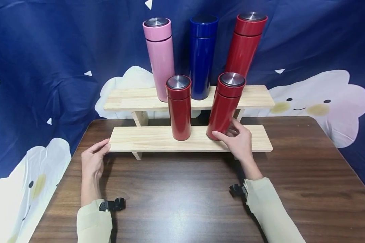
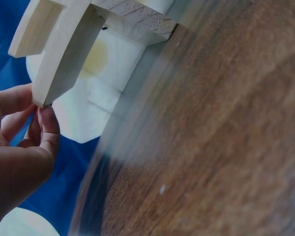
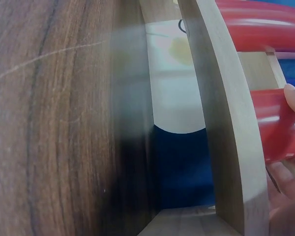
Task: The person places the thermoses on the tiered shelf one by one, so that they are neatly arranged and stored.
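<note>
A two-tier wooden shelf (image 1: 140, 139) stands on the table. My left hand (image 1: 92, 161) pinches the left end of its lower board; in the left wrist view, thumb and fingers meet at the board's end (image 2: 61, 73). Around the lower part of the front right red thermos bottle (image 1: 225, 106), my right hand (image 1: 241, 141) curls thumb and fingers. That bottle has a steel-topped lid and its base is at the lower board. Another red thermos bottle (image 1: 180, 113) stands to its left on the same board. The right wrist view shows the gripped bottle (image 3: 273, 120) only partly.
On the upper board (image 1: 127, 98) stand a pink thermos bottle (image 1: 160, 64), a blue one (image 1: 203, 64) and a third red one (image 1: 245, 47), partly hidden by the gripped bottle. Behind the brown table (image 1: 176, 195) hangs a dark blue cloth (image 1: 48, 60) with white clouds.
</note>
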Demonstrator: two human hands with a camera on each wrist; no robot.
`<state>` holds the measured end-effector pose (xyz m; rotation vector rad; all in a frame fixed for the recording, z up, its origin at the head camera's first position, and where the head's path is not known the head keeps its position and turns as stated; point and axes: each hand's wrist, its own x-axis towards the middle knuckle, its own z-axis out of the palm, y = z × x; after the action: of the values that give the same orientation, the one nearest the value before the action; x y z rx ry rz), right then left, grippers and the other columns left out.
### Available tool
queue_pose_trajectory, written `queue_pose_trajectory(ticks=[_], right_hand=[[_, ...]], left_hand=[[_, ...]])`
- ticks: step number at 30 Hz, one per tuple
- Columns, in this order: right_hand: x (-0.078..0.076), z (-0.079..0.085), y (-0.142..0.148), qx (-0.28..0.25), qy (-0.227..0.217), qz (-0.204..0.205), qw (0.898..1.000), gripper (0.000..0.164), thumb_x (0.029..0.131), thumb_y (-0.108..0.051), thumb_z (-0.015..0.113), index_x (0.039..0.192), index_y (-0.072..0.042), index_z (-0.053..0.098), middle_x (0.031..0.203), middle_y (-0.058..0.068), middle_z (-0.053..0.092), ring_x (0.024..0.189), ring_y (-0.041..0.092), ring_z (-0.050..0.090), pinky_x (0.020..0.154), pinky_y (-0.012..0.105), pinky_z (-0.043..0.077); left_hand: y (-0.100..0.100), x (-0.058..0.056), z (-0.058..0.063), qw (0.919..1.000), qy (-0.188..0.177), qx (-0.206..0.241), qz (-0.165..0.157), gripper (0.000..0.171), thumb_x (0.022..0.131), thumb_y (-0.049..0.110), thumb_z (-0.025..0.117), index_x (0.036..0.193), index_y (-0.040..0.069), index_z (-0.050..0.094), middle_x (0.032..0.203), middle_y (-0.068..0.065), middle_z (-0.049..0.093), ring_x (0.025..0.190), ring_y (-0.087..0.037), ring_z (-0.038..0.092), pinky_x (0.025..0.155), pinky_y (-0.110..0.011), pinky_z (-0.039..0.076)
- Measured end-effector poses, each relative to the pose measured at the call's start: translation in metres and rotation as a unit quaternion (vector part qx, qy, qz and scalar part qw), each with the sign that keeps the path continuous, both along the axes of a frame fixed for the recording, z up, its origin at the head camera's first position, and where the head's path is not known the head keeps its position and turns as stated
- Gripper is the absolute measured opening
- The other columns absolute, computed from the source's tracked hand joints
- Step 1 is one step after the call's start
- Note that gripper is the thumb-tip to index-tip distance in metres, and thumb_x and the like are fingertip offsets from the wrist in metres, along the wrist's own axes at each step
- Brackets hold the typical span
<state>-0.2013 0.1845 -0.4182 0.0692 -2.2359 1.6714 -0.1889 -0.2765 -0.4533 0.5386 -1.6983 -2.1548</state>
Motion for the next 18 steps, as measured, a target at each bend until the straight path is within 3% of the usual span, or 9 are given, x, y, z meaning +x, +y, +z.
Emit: queue_pose_trajectory(ticks=[5, 10, 13, 18], right_hand=[[0.001, 0.004, -0.005, -0.001, -0.006, 0.005, 1.0, 0.065, 0.079, -0.016, 0.089, 0.138, -0.008, 0.063, 0.117, 0.014, 0.072, 0.102, 0.025, 0.07, 0.089, 0.034, 0.057], [0.011, 0.022, -0.012, 0.012, -0.008, 0.008, 1.0, 0.068, 0.079, -0.008, 0.087, 0.141, -0.002, 0.059, 0.123, 0.02, 0.069, 0.107, 0.036, 0.068, 0.093, 0.045, 0.054], [0.017, 0.032, -0.016, 0.02, -0.006, 0.01, 1.0, 0.067, 0.08, -0.006, 0.086, 0.14, 0.002, 0.058, 0.123, 0.023, 0.068, 0.108, 0.039, 0.067, 0.092, 0.044, 0.054], [0.016, 0.031, -0.018, 0.02, -0.009, 0.016, 1.0, 0.067, 0.08, -0.007, 0.086, 0.14, 0.004, 0.058, 0.124, 0.025, 0.067, 0.109, 0.04, 0.066, 0.091, 0.042, 0.055]], left_hand=[[0.0, 0.0, 0.0, 1.0, 0.008, 0.001, -0.001, 0.02, 0.085, -0.016, 0.071, 0.099, -0.005, 0.078, 0.083, -0.002, 0.075, 0.077, -0.011, 0.065, 0.067, -0.016, 0.053], [0.0, 0.0, 0.001, 1.0, 0.007, -0.006, -0.002, 0.02, 0.085, -0.015, 0.072, 0.102, -0.007, 0.077, 0.083, -0.002, 0.075, 0.078, -0.011, 0.065, 0.067, -0.016, 0.053], [0.0, 0.0, 0.0, 0.9999, 0.004, -0.008, -0.004, 0.021, 0.085, -0.015, 0.072, 0.104, -0.008, 0.076, 0.083, -0.001, 0.075, 0.079, -0.011, 0.065, 0.067, -0.016, 0.052], [0.0, 0.0, 0.0, 1.0, 0.002, -0.007, -0.002, 0.021, 0.085, -0.015, 0.072, 0.105, -0.009, 0.076, 0.084, -0.002, 0.074, 0.079, -0.011, 0.065, 0.068, -0.016, 0.053]])
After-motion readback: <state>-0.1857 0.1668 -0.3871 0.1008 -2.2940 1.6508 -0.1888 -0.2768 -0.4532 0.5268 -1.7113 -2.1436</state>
